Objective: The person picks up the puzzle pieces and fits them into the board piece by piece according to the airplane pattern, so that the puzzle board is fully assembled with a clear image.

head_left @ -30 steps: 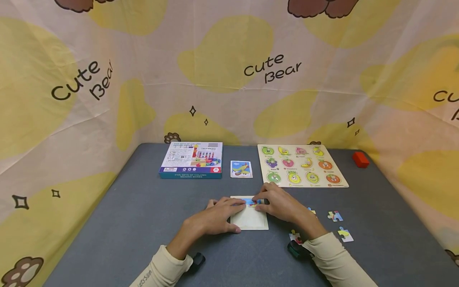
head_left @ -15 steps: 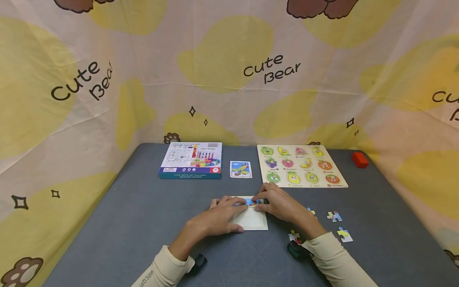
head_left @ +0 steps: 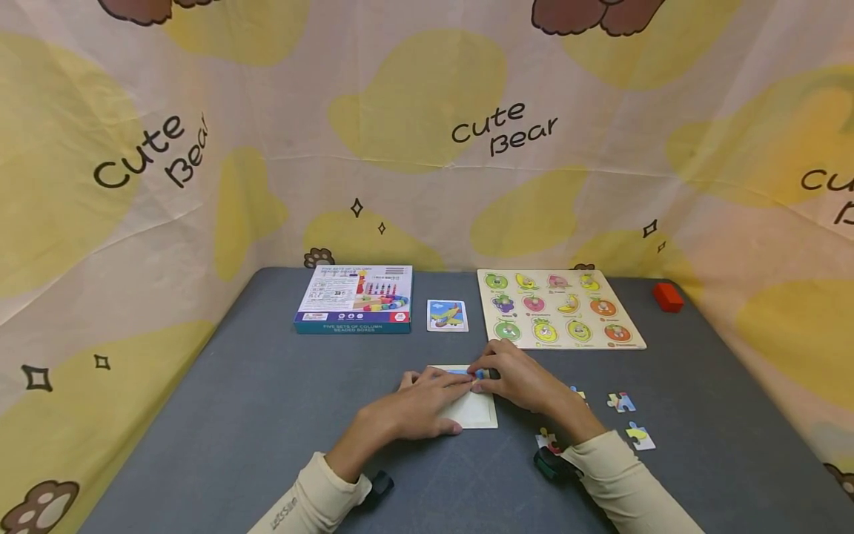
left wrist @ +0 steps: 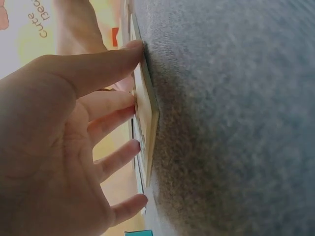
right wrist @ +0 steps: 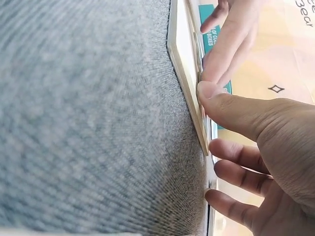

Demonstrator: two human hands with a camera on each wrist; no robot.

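Note:
A pale square puzzle tray (head_left: 475, 417) lies flat between the hands, with blue picture pieces (head_left: 479, 375) along its far side. The left hand (head_left: 414, 409) reaches across its left part, fingertips on the pieces, thumb at the near edge. In the left wrist view the left hand (left wrist: 54, 128) has its fingers extended, thumb touching the tray's rim (left wrist: 152, 118). At the far right corner, the right hand (head_left: 523, 380) pinches a piece between thumb and index finger. The right wrist view shows the right hand (right wrist: 290, 142) with its thumb at the tray edge (right wrist: 189, 91), other fingers loosely bent.
Loose puzzle pieces (head_left: 640, 436) lie at the right, some partly behind the right forearm. Farther back are a boxed bead set (head_left: 353, 300), an airplane picture card (head_left: 447, 316), a fruit board (head_left: 560, 308) and a red block (head_left: 668, 297).
The left hand has slid rightward over the tray, covering more of the blue pieces. The right hand has stayed nearly still at the far right corner.

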